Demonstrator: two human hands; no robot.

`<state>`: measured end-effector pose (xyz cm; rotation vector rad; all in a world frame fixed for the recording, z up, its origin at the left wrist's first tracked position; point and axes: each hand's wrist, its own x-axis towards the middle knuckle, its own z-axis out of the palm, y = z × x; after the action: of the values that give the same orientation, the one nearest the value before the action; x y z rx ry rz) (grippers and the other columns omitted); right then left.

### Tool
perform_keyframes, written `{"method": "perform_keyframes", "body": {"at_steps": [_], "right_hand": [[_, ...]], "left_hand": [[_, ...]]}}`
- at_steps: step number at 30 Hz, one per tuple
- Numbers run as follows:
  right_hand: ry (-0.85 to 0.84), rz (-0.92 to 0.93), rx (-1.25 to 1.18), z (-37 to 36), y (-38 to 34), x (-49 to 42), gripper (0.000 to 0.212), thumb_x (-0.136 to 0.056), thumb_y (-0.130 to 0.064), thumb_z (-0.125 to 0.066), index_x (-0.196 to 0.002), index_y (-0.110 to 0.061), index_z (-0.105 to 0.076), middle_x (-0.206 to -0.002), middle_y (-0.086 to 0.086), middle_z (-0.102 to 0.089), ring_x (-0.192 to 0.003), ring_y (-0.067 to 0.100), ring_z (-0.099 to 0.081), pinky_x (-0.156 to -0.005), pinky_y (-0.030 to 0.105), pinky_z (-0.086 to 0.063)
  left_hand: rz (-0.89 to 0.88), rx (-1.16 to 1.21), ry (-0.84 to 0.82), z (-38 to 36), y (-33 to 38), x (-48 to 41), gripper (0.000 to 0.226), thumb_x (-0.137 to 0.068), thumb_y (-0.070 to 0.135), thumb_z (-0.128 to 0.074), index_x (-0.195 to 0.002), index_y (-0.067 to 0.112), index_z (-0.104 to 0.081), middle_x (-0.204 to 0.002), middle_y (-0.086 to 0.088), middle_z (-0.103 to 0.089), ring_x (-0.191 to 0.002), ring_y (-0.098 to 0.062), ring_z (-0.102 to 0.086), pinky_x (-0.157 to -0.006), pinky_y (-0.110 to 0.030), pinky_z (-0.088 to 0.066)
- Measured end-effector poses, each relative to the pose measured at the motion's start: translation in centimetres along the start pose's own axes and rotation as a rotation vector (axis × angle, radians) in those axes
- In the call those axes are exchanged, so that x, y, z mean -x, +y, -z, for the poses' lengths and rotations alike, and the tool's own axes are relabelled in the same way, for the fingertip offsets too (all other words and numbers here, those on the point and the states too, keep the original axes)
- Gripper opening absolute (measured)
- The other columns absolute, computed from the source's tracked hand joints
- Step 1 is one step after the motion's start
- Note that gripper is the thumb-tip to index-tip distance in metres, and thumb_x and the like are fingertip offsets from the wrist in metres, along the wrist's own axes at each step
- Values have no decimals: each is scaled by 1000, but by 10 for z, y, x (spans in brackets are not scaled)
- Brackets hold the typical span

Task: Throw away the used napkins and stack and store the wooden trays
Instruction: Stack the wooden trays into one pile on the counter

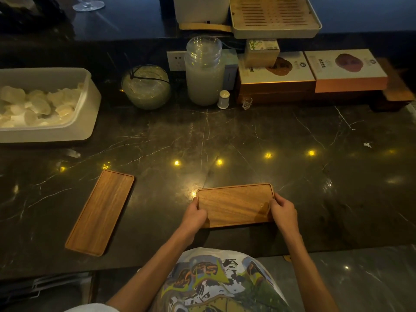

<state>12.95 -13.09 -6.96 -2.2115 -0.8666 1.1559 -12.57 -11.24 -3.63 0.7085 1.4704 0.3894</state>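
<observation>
A rectangular wooden tray (234, 203) lies crosswise near the front edge of the dark marble counter (225, 140). My left hand (194, 213) grips its left short end and my right hand (284, 211) grips its right short end, thumbs on the rim. Whether the tray rests on the counter or is slightly lifted cannot be told. A second wooden tray (101, 211), long and narrow, lies at an angle on the counter to the left, apart from both hands. Both trays are bare. No napkin shows in view.
A white bin (90, 102) holding pale pieces stands at the left. At the back are a round glass jar (146, 86), a tall glass jar (204, 73), a small white shaker (224, 99), a tiny glass (247, 102), flat boxes (315, 73) and a slatted tea tray (274, 16).
</observation>
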Motion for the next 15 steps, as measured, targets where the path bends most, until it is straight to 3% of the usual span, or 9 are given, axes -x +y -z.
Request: {"method": "perform_keyframes", "body": {"at_steps": [3,6,9,12,15], "right_hand": [[26,34,38,-1,1,1,43,-97,-28,-47,-140,-25,-50,-107,-5,-66,-90,14,-62,-77,35,-54],[11,22,87,0,-1,0,43,-98,-28,-47,-140,-22,-49,-111,1,-66,-94,18,-63,-86,44,-56],[65,78,258,-6,-12,5,40,-97,-26,-50,-134,-13,-51,-114,10,-64,-98,23,-62,-88,40,-53],[164,288,459,-24,-40,13,51,-95,-25,-55,-142,-7,-43,-139,15,-52,-128,31,-50,-105,44,-43],[28,446,510,-62,-85,21,45,-96,-26,-55,-137,-8,-51,-136,14,-57,-126,28,-52,-107,41,-40]], "left_hand": [[-2,17,-3,2,0,1,45,-95,-1,-47,-134,21,-47,-116,-3,-64,-100,-11,-61,-70,-23,-50],[-9,15,-28,6,1,2,43,-94,0,-48,-132,20,-50,-119,-5,-64,-105,-14,-61,-79,-27,-52],[-33,6,-29,16,3,4,44,-95,4,-50,-137,17,-48,-133,-6,-59,-116,-17,-58,-86,-27,-50],[-64,-18,108,42,2,8,57,-96,11,-54,-149,15,-33,-144,-3,-48,-133,-21,-46,-95,-27,-40],[-107,-36,367,85,-5,13,44,-97,12,-52,-141,11,-46,-137,-10,-56,-124,-24,-54,-99,-34,-46]]}}
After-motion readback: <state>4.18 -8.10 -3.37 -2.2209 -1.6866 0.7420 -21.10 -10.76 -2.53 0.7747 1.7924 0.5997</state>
